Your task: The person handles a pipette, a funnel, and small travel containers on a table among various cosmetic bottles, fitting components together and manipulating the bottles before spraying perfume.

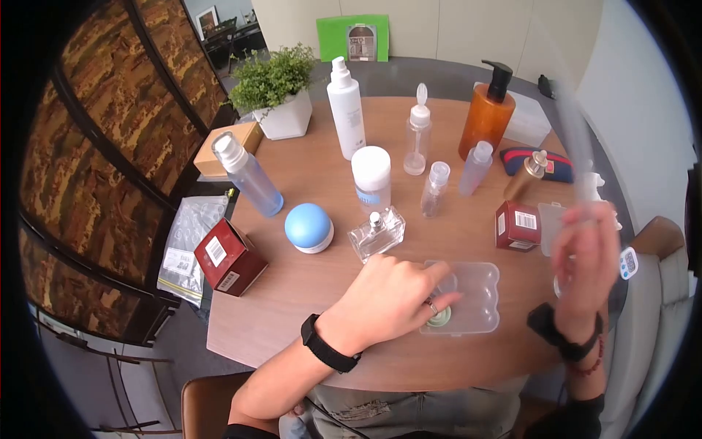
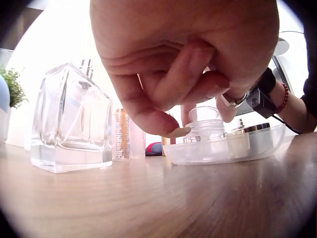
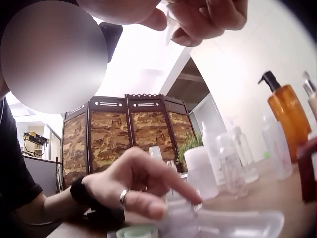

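Observation:
My left hand point(image 1: 395, 296) reaches over a clear plastic case point(image 1: 479, 300) with rounded compartments at the table's front. Its fingertips pinch a small clear jar point(image 2: 205, 128) at the case's left side. A small pale-green round piece point(image 1: 440, 317) sits in the case, just below these fingers. Off to the right, my right hand point(image 1: 589, 256) is raised and blurred by motion. Between thumb and fingers it pinches a thin, long translucent piece point(image 1: 574, 139), whose kind I cannot tell. Just beyond the left hand lies a clear glass perfume bottle point(image 1: 378, 234).
A blue-lidded jar point(image 1: 308, 227) and dark red boxes point(image 1: 232, 257) stand left and right. Behind are a white jar point(image 1: 371, 175), a white pump bottle point(image 1: 346, 117), clear bottles point(image 1: 434, 192), an amber pump bottle point(image 1: 485, 121) and a potted plant point(image 1: 281, 110).

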A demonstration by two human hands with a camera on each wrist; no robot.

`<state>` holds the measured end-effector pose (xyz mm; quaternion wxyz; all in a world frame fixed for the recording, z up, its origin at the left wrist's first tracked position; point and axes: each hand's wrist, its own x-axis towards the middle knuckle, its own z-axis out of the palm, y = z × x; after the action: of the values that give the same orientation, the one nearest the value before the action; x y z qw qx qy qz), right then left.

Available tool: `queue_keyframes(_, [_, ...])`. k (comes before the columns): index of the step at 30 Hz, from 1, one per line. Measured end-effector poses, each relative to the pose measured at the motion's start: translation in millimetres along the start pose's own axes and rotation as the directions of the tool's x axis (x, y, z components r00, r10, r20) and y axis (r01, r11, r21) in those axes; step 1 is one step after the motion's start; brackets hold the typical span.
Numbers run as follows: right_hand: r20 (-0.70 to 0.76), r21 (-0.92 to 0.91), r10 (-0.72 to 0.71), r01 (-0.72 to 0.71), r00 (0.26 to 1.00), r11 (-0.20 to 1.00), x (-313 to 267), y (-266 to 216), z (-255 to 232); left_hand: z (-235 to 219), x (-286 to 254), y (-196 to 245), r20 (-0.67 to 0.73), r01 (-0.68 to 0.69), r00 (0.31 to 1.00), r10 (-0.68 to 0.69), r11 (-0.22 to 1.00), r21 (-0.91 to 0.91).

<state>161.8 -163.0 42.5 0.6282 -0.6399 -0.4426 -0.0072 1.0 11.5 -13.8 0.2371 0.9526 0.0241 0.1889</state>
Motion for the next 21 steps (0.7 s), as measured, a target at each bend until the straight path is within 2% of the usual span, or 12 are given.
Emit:
queue_keyframes(1, [0.064, -0.083, 0.013, -0.008, 0.998, 0.997, -5, 8, 6, 2, -1, -2, -0.034, -0.024, 0.999, 0.024, 1.0, -0.013])
queue_keyframes(3, [0.252, -0.353, 0.21, -0.113, 0.945, 0.929, -11, 20, 14, 0, 0, 3, 0.0, 0.0, 1.0, 0.0, 1.0, 0.002])
queue_keyframes(4, [0.254, -0.342, 0.212, -0.117, 0.944, 0.932, -13, 24, 14, -2, 0, 5, 0.03, 0.019, 0.999, -0.019, 1.0, 0.019])
queue_keyframes(7, [0.132, -0.288, 0.264, -0.218, 0.955, 0.932, -11, 22, 5, -4, 0, 7, 0.053, 0.028, 0.998, -0.032, 0.998, 0.064])
queue_keyframes(9, [0.066, 0.014, 0.154, -0.155, 0.986, 0.988, -8, 12, -5, -4, 2, 7, 0.047, 0.02, 0.999, -0.022, 0.999, 0.046])
queue_keyframes(10, [0.091, 0.033, 0.175, -0.179, 0.98, 0.983, -5, 14, -8, -4, 2, 6, 0.03, 0.013, 0.999, -0.013, 1.0, 0.028])
queue_keyframes(13, [0.163, -0.007, 0.292, -0.295, 0.942, 0.955, 1, 20, 1, -2, 4, 6, 0.002, 0.031, 1.0, -0.031, 0.999, 0.019])
queue_keyframes(14, [0.164, 0.044, 0.282, -0.293, 0.945, 0.955, -2, 27, 2, 0, 4, 5, -0.015, 0.007, 1.0, -0.007, 0.999, 0.035])
queue_keyframes(16, [0.148, -0.133, 0.198, -0.178, 0.969, 0.975, -7, 38, 4, -2, 6, 8, 0.042, 0.037, 0.998, -0.04, 0.998, 0.053])
queue_keyframes(18, [0.116, -0.062, 0.213, -0.207, 0.97, 0.976, -13, 41, 5, 5, 8, 16, 0.067, 0.08, 0.994, -0.089, 0.99, 0.119])
queue_keyframes(19, [0.071, -0.069, 0.244, -0.239, 0.967, 0.969, -15, 37, -1, 12, 9, 19, 0.111, 0.046, 0.992, -0.058, 0.993, 0.107])
queue_keyframes(21, [0.266, -0.202, 0.399, -0.354, 0.877, 0.913, -8, 30, -9, 11, 11, 22, 0.112, 0.048, 0.992, -0.063, 0.99, 0.129])
